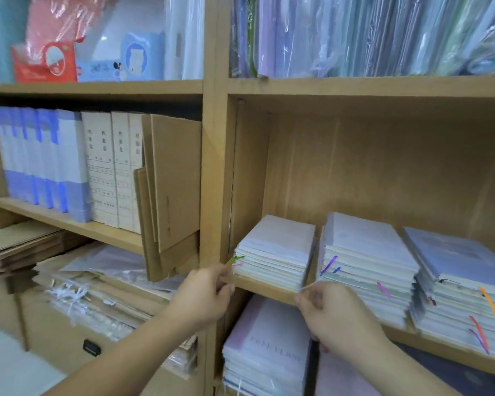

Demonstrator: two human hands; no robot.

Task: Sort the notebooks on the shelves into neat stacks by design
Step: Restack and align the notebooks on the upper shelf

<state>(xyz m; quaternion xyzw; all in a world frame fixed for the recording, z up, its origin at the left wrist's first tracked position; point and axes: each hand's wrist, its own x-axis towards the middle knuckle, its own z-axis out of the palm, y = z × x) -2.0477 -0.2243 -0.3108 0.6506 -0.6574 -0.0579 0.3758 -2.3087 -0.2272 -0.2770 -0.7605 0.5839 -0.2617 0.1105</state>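
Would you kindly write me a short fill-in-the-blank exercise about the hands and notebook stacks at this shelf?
1. The shelf at hand level carries ___ notebook stacks in view.
2. The left hand pinches a ___ ribbon at the leftmost stack.
3. The right hand pinches a thin strip coloured ___.
4. The orange ribbon hangs from the ___ stack.
Missing words: three; green; white; rightmost.

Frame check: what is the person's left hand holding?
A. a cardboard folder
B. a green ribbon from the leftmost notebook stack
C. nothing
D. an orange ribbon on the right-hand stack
B: the left hand pinches the green ribbon sticking out of the leftmost notebook stack, while the right hand pinches a pale ribbon.
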